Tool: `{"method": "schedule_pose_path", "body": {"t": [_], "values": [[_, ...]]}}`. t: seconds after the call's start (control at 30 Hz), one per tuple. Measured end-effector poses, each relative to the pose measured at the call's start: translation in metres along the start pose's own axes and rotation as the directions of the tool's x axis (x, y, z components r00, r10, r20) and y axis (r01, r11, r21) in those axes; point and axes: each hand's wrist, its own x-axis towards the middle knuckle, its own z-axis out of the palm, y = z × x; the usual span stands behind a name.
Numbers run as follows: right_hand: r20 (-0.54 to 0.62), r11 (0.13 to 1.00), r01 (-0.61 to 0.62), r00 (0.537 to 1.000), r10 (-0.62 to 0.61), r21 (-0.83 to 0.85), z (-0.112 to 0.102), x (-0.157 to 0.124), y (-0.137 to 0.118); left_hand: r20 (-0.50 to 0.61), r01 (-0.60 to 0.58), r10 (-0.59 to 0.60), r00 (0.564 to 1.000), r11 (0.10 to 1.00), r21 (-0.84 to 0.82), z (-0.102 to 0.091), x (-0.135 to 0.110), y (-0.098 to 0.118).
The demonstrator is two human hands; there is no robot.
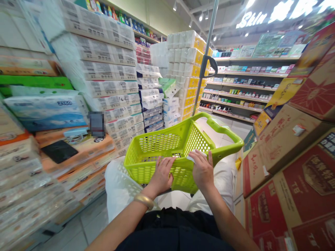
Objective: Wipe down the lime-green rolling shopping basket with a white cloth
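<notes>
A lime-green shopping basket (pixel 154 163) with perforated walls and a raised handle stands between my knees, tilted slightly. My left hand (pixel 162 173), with a gold bangle on its wrist, curls its fingers over the near rim, the thumb on the outer side. Farther right on the same rim rests my right hand (pixel 202 168). A folded white wipe (pixel 191 159) shows under its fingers, pressed against the rim; most of it is hidden by the hand. Through the holes, the inside of the basket shows its green floor.
Stacked tissue packs (pixel 115 80) rise on the left, with a dark tablet-like object (pixel 59 151) lying on an orange pack (pixel 89 148). Cardboard cartons (pixel 277 136) crowd the right side. A metal pole (pixel 204 69) stands behind the basket; stocked shelves (pixel 240 87) line the back.
</notes>
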Motion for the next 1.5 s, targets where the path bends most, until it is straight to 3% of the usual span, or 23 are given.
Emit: {"method": "schedule_pose_path", "body": {"t": [0.23,0.33,0.53,0.8,1.07,1.33,1.5], "values": [[-0.184,0.992,-0.104,0.979,0.090,-0.069,-0.027,0.015,0.044,-0.008,0.002,-0.002,1.000,1.000,-0.008,0.000,-0.001,-0.001],[-0.165,0.994,-0.094,0.983,0.083,-0.061,-0.020,0.013,0.036,-0.017,0.003,-0.003,1.000,1.000,0.003,0.001,-0.001,-0.001],[-0.021,1.000,0.002,1.000,-0.002,-0.001,-0.005,0.003,0.008,-0.013,0.002,-0.002,1.000,1.000,0.015,0.001,-0.001,-0.001],[-0.173,0.993,-0.107,0.980,0.096,-0.052,-0.025,0.015,0.040,-0.016,0.007,-0.007,1.000,1.000,0.014,0.002,-0.002,-0.002],[-0.005,1.000,-0.005,1.000,0.005,-0.002,-0.004,0.001,0.003,-0.038,-0.011,0.011,0.999,1.000,0.016,0.002,-0.002,-0.003],[-0.104,0.996,-0.062,0.993,0.056,-0.056,-0.023,0.011,0.033,-0.033,-0.014,0.014,0.999,1.000,-0.010,0.001,-0.002,-0.003],[-0.105,0.998,-0.043,0.994,0.038,-0.050,-0.012,0.006,0.020,-0.041,-0.012,0.012,0.999,1.000,-0.001,0.002,-0.002,-0.003]]}}
